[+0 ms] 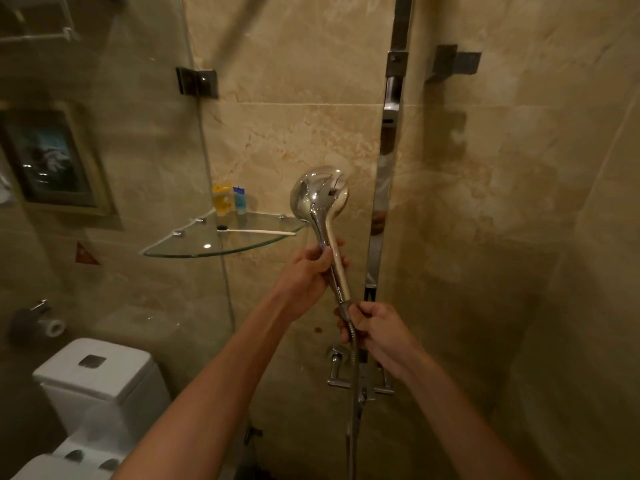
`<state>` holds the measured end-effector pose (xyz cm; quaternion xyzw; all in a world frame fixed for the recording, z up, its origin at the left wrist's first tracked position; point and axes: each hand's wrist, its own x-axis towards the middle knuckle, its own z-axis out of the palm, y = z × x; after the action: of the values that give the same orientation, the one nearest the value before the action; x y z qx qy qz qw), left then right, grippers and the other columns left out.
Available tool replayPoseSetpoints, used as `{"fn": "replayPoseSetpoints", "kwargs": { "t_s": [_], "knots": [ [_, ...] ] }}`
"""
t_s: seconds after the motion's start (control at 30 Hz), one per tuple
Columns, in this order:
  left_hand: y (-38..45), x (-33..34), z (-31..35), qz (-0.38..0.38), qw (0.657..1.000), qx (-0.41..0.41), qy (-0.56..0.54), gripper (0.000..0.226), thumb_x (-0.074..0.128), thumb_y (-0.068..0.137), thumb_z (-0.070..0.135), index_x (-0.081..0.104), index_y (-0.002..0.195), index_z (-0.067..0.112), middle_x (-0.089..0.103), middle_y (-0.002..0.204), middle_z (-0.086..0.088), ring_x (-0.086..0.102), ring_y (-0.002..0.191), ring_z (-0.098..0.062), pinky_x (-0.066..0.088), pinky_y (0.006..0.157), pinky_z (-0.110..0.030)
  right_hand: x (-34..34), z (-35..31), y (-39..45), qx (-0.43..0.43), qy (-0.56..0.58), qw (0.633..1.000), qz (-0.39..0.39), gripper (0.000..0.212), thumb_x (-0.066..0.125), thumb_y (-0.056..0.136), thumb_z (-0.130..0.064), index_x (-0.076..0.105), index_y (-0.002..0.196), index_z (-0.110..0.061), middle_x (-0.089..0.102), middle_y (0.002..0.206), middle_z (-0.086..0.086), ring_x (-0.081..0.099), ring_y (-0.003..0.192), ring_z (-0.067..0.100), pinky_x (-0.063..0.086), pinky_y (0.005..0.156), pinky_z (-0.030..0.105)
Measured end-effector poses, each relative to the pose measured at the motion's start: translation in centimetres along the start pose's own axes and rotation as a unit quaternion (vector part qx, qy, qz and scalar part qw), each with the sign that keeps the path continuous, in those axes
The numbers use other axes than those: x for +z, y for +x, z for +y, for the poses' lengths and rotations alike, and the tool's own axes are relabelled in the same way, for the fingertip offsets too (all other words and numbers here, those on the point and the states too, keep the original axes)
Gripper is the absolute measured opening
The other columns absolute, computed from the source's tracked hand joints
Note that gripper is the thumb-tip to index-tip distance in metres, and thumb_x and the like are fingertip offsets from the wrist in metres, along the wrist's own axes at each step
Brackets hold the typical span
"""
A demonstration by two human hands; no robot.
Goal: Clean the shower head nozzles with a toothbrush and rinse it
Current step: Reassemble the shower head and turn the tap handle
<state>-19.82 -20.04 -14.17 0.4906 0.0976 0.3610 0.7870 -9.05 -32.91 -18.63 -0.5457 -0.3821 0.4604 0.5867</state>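
A chrome shower head [319,195] is held upright before the tiled wall, its shiny back toward me and its nozzle face hidden. My left hand [311,268] grips the handle about halfway down. My right hand [369,325] grips the bottom of the handle where the metal hose [352,382] joins it. A white toothbrush [258,231] with dark bristles lies flat on the glass corner shelf [194,249], left of the shower head and apart from both hands.
Two small bottles, yellow [221,199] and blue [239,199], stand at the shelf's back. A chrome shower column [384,174] runs up the wall, with the mixer tap [360,379] below my hands. A glass partition [138,150] stands left, a toilet [100,386] behind it.
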Motion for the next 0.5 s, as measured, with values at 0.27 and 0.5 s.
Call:
{"fn": "replayPoseSetpoints", "kwargs": {
  "t_s": [0.27,0.5],
  "knots": [
    [0.7,2.8,-0.3,0.154,0.973,0.032,0.17,0.035,0.074,0.081,0.018,0.053,0.109,0.014,0.054,0.071,0.001,0.05,0.054,-0.009,0.047,0.055,-0.027,1.5,0.4,-0.1,-0.032,-0.081,0.996,0.025,0.017,0.054,0.098,-0.01,0.07,0.094,-0.005,0.07,0.078,0.008,0.067,0.07,0.019,0.059,0.075,0.034],
    [0.7,2.8,0.6,0.095,0.992,-0.032,0.079,0.028,0.047,0.079,0.0,0.055,0.104,0.008,0.033,0.053,0.004,0.03,0.039,-0.01,0.031,0.038,-0.024,2.2,1.2,0.1,-0.025,-0.053,0.998,0.008,0.019,0.052,0.099,-0.011,0.071,0.096,-0.009,0.071,0.08,0.008,0.066,0.076,0.024,0.055,0.082,0.044]
  ]
}}
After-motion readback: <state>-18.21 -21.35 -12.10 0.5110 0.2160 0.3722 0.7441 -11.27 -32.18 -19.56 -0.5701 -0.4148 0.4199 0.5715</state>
